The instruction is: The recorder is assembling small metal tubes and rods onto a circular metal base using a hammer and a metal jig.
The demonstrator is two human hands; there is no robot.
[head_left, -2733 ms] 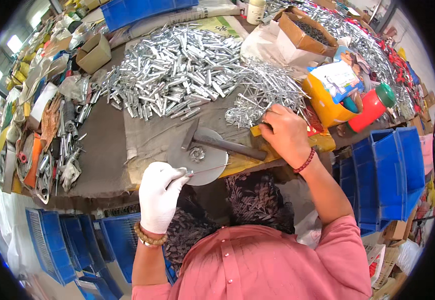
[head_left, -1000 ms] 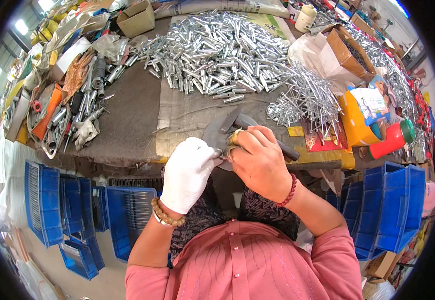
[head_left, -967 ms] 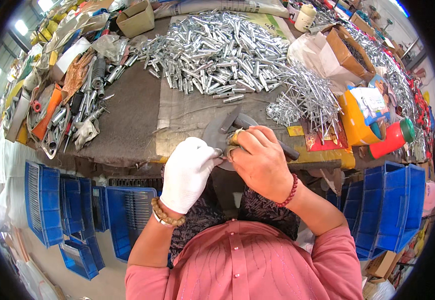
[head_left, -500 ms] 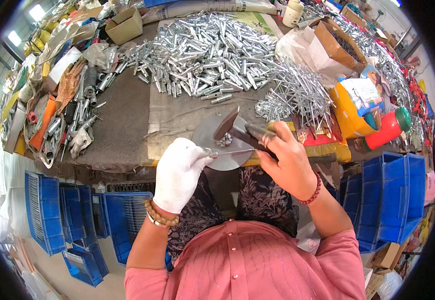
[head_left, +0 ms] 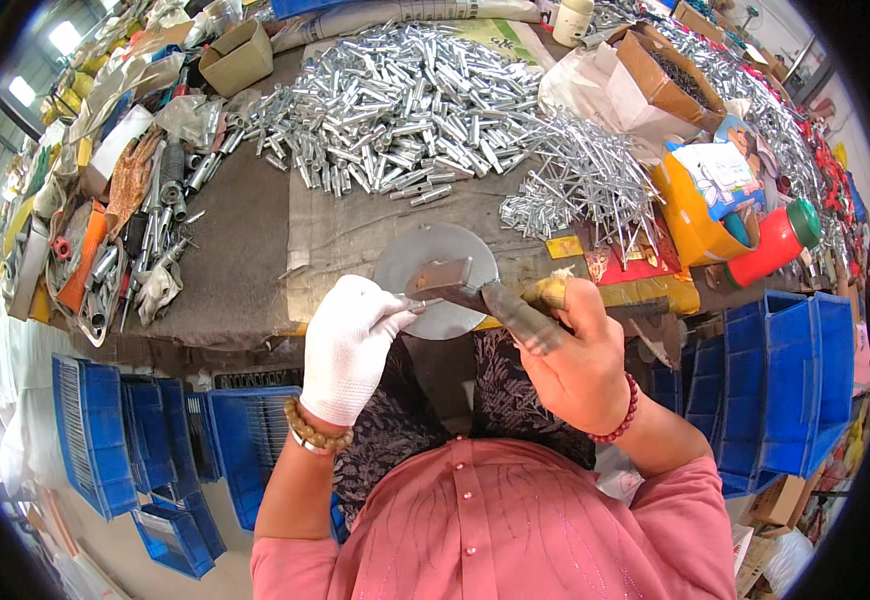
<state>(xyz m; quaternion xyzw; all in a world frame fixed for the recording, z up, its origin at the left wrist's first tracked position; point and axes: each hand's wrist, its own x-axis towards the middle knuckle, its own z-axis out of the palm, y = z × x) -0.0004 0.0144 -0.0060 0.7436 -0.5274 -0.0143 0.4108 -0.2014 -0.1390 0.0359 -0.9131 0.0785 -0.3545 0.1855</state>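
Observation:
My left hand (head_left: 348, 345), in a white knit glove, is closed with thumb and fingertips pinching a small silver metal piece (head_left: 417, 307). Most of that piece is hidden by the glove and the hammer. In my bare right hand (head_left: 585, 360) is a hammer (head_left: 443, 279), its dark handle gripped in the fingers and its rusty brown head close to my left fingertips. Whether the head touches the piece I cannot tell. Beneath both lies a round grey metal disc (head_left: 402, 257) at the bench's near edge.
Silver metal tubes (head_left: 405, 115) are heaped beyond the disc, with thin rods (head_left: 600, 190) piled to their right. A cut yellow container (head_left: 683, 225) and a red bottle (head_left: 767, 250) stand at right. Hand tools (head_left: 85, 260) lie at left. Blue bins (head_left: 790, 385) flank my legs.
The hammer head has come down and turned over the disc, near my left fingertips. My right hand has shifted lower. A thin rod seen between my hands before is now out of sight.

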